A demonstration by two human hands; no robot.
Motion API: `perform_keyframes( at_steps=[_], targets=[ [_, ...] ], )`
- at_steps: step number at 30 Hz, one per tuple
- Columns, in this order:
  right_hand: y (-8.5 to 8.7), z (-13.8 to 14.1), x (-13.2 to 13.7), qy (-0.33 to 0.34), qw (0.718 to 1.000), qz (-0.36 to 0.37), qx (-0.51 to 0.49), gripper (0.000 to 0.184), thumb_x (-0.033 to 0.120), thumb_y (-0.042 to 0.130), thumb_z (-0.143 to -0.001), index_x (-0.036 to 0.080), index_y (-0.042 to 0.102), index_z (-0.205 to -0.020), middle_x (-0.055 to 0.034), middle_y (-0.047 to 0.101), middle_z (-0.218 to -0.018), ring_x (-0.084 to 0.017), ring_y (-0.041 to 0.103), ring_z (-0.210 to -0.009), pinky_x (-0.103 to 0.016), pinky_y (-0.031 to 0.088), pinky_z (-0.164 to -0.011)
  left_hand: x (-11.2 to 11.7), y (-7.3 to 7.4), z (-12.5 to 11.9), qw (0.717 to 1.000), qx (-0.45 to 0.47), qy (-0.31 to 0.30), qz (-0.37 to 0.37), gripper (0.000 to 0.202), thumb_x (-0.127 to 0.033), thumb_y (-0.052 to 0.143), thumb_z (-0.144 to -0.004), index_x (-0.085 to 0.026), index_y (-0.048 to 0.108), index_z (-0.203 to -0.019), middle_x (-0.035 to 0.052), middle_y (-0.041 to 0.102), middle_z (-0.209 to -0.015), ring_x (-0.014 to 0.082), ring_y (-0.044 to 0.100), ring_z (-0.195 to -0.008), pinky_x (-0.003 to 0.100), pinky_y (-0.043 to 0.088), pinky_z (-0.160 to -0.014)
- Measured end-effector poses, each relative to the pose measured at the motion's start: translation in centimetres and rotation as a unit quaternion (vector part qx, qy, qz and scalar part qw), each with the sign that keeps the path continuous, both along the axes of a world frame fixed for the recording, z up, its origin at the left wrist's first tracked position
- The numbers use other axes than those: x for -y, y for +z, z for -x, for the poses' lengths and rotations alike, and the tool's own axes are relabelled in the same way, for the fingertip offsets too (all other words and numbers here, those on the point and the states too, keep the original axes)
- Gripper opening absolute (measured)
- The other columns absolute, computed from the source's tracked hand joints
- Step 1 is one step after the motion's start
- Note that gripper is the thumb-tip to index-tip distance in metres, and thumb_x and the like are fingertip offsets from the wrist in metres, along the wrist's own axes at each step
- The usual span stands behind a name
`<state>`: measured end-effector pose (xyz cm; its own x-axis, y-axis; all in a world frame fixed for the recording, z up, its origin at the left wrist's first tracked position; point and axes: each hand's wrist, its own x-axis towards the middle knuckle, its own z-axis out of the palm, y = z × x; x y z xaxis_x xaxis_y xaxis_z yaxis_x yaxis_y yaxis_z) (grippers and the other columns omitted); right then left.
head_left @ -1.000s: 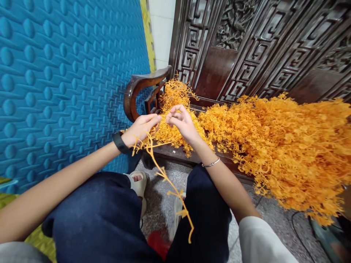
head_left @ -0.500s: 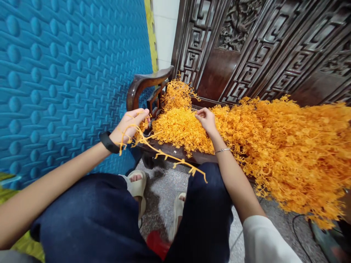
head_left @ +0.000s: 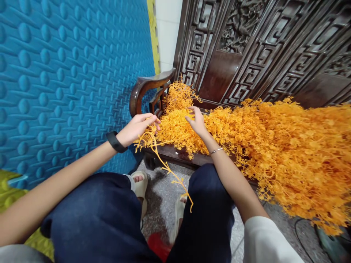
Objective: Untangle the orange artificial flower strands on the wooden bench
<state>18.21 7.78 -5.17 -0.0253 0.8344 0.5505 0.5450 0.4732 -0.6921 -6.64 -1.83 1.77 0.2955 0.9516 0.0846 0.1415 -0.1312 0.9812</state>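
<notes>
Orange plastic branched sprig (head_left: 164, 166) hung from the left hand (head_left: 137, 128), whose fingers pinched its top. It dangled before a dark carved wooden bench (head_left: 175, 153), beside a blue padded wall (head_left: 68, 73). The right hand (head_left: 196, 122) lay with loose fingers on the heap of orange sprigs (head_left: 274, 146).

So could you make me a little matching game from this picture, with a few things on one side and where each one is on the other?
Things:
1. long orange sprig
2. orange heap
3. black band
4. thin bracelet

Places:
A. on the right wrist
B. hanging from the left hand
C. spread along the dark wooden bench
D. on the left wrist

Pairs: 1-B, 2-C, 3-D, 4-A
</notes>
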Motion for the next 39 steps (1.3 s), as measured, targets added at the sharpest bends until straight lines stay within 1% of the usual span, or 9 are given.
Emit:
perform_keyframes(
  at_steps=[3,5,7,11,15,20,30,35,39],
  targets=[
    [2.1,2.9,2.9,0.135,0.988,0.051,-0.064,0.022,0.038,0.063,-0.076,0.018,0.059,-0.082,-0.0055,0.064,-0.090,-0.016,0.059,-0.080,-0.032,0.048,-0.075,-0.3,-0.4,0.0,1.000,0.017,0.006,0.025,0.035,-0.046,0.057,-0.079,-0.012,0.061,-0.085,0.0058,0.066,-0.074,0.0160,0.061,-0.064,0.028,0.047,-0.061],
    [3.4,5.1,5.2,0.231,0.963,0.097,-0.098,0.028,0.045,0.058,-0.080,0.017,0.059,-0.073,-0.0018,0.062,-0.072,-0.013,0.058,-0.070,-0.029,0.047,-0.071,-0.4,-0.6,-0.2,1.000,0.008,0.009,0.019,0.042,-0.053,0.055,-0.078,-0.013,0.061,-0.088,0.0059,0.066,-0.077,0.0168,0.060,-0.067,0.029,0.046,-0.062],
    [4.1,7.0,7.1,0.273,0.947,0.130,-0.109,0.032,0.049,0.060,-0.078,0.017,0.059,-0.072,-0.0001,0.059,-0.067,-0.011,0.055,-0.065,-0.027,0.045,-0.065,-0.5,-0.7,-0.4,0.999,-0.022,0.016,-0.020,0.046,-0.057,0.053,-0.077,-0.013,0.061,-0.085,0.0054,0.065,-0.080,0.0172,0.059,-0.074,0.029,0.045,-0.068],
    [4.1,8.9,8.7,0.247,0.960,0.116,-0.068,0.037,0.049,0.075,-0.063,0.017,0.060,-0.076,0.0036,0.055,-0.064,-0.008,0.048,-0.056,-0.025,0.040,-0.057,-0.4,-0.8,-0.6,0.996,-0.074,0.003,-0.060,0.046,-0.059,0.051,-0.077,-0.014,0.060,-0.083,0.0035,0.061,-0.085,0.0175,0.054,-0.083,0.029,0.041,-0.077],
    [3.8,9.0,8.7,0.238,0.957,0.124,-0.108,0.036,0.046,0.077,-0.060,0.018,0.056,-0.072,0.0048,0.054,-0.061,-0.008,0.051,-0.056,-0.025,0.042,-0.056,-0.3,-0.8,-0.5,0.994,-0.085,-0.002,-0.066,0.043,-0.056,0.050,-0.078,-0.014,0.058,-0.085,0.0026,0.058,-0.085,0.0174,0.052,-0.084,0.030,0.039,-0.079],
    [4.1,8.9,8.7,0.210,0.936,0.187,-0.212,0.046,0.043,0.083,-0.048,0.018,0.054,-0.073,0.0032,0.059,-0.065,-0.010,0.058,-0.060,-0.026,0.048,-0.059,-0.2,-0.6,-0.5,0.997,-0.045,-0.027,-0.060,0.042,-0.055,0.055,-0.076,-0.014,0.058,-0.085,0.0021,0.057,-0.080,0.0156,0.052,-0.077,0.027,0.041,-0.071],
    [3.9,8.9,9.2,0.144,0.946,0.168,-0.238,0.047,0.039,0.084,-0.048,0.020,0.048,-0.072,0.0046,0.055,-0.065,-0.008,0.053,-0.061,-0.025,0.046,-0.061,-0.2,-0.3,-0.5,0.998,0.012,-0.029,-0.046,0.034,-0.046,0.064,-0.073,-0.014,0.060,-0.084,-0.0003,0.059,-0.072,0.0108,0.051,-0.061,0.024,0.040,-0.059],
    [3.9,8.9,9.2,0.168,0.921,0.219,-0.273,0.048,0.038,0.083,-0.048,0.020,0.043,-0.067,0.0074,0.049,-0.059,-0.007,0.050,-0.056,-0.024,0.045,-0.058,-0.1,-0.2,-0.6,1.000,-0.001,0.013,-0.028,0.023,-0.036,0.063,-0.072,-0.016,0.053,-0.072,-0.0025,0.055,-0.065,0.0088,0.048,-0.056,0.022,0.037,-0.054],
    [4.3,9.2,9.7,0.225,0.891,0.273,-0.286,0.041,0.036,0.081,-0.049,0.019,0.048,-0.066,0.0063,0.053,-0.060,-0.008,0.052,-0.058,-0.024,0.046,-0.059,0.1,-0.4,-1.0,1.000,-0.001,0.007,-0.017,0.024,-0.037,0.061,-0.074,-0.018,0.046,-0.070,-0.0057,0.048,-0.056,0.0062,0.040,-0.047,0.020,0.031,-0.045]
  ],
)
